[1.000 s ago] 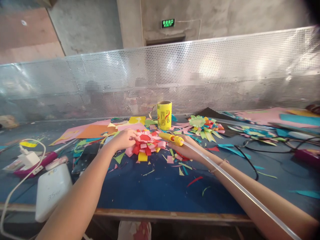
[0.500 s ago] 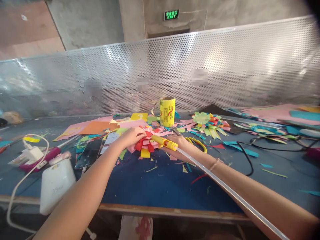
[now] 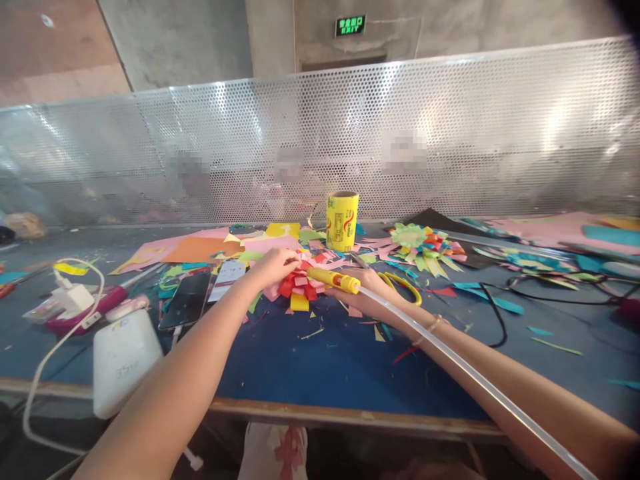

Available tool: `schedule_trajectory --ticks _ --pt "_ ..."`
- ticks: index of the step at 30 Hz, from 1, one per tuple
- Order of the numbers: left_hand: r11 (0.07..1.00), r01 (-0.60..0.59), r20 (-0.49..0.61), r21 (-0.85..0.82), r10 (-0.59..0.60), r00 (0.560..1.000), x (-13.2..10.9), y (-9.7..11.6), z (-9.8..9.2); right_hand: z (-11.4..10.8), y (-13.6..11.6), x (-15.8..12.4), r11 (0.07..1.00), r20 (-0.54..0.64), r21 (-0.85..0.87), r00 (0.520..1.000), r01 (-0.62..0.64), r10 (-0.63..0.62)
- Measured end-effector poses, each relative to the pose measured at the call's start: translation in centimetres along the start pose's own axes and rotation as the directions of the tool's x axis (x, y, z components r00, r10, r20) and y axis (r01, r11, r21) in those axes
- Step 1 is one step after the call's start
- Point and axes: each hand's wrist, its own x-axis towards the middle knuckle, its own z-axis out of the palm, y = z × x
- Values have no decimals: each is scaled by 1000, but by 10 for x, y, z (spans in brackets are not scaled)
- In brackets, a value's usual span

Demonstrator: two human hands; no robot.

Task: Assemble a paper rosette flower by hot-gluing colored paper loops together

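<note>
Frilly red-and-pink paper flower [image 3: 301, 289] is on the dark blue tabletop [image 3: 345, 367], left hand [image 3: 277, 265] at its edge, right hand [image 3: 371, 281] behind a yellow plastic tool [image 3: 334, 279] with a long clear rod [image 3: 445, 353], can't tell if either hand's fingers are pinching.

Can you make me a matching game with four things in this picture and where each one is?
Things
1. yellow printed cardboard cylinder
2. red-and-pink paper-strip flower
3. green lit exit sign
4. white rounded-corner plastic box

Places
A. high on the grey wall
B. at the front left edge of the blue table
C. at the left hand
D. upright in front of the silver perforated metal screen

Right pairs: 1-D, 2-C, 3-A, 4-B
</note>
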Motion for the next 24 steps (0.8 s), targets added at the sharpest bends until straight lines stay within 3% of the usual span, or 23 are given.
schedule_trajectory --ticks 6,18,24 --pt "1000 -10 20 4 10 1000 0 0 -2 4 -1 2 996 11 56 998 -63 62" --pt "1000 -30 25 -10 30 999 -4 1 -4 3 -7 3 995 13 76 998 -62 61" --pt "998 8 19 -62 -7 1000 -4 1 -3 6 -3 5 999 -29 3 998 -47 47"
